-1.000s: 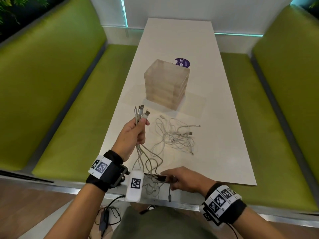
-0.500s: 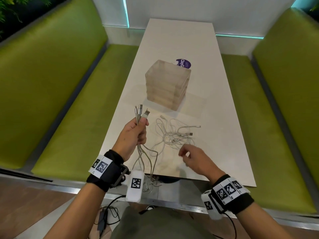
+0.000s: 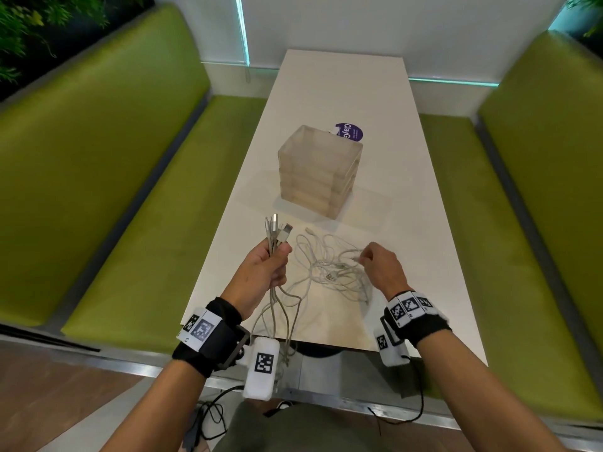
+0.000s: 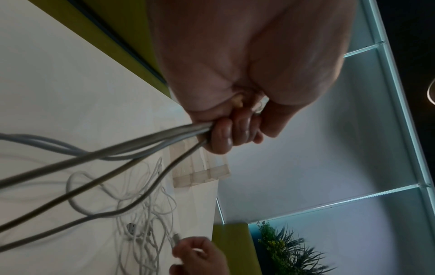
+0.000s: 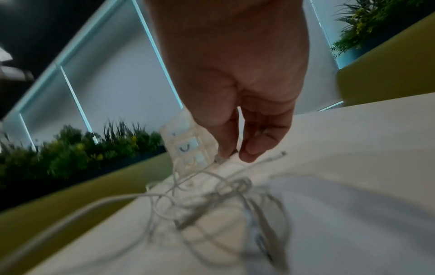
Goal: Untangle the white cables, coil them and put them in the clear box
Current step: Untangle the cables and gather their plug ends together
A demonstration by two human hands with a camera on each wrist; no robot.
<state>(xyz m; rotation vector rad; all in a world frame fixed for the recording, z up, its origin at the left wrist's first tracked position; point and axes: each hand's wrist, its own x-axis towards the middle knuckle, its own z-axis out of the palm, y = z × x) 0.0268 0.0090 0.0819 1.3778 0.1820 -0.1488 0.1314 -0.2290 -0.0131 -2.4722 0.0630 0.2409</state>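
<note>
Head view: left hand [image 3: 268, 268] fists cable ends [image 3: 276, 230]; right-wrist view alone shows right hand [image 5: 237, 104] pinching plug [image 5: 219, 160].

White table [image 3: 332, 93] bears clear box [image 3: 318, 172], tangled cables [image 3: 329, 265], purple sticker [image 3: 350, 131].

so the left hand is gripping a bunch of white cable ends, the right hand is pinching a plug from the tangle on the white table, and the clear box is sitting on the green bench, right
Not quite: the stacked clear plastic box stands on the long white table, beyond the tangle of thin white cables, not on the green bench; the head view shows it. The rest holds: the left hand grips a bunch of white cable ends, and the right hand pinches a plug from the tangle.
</note>
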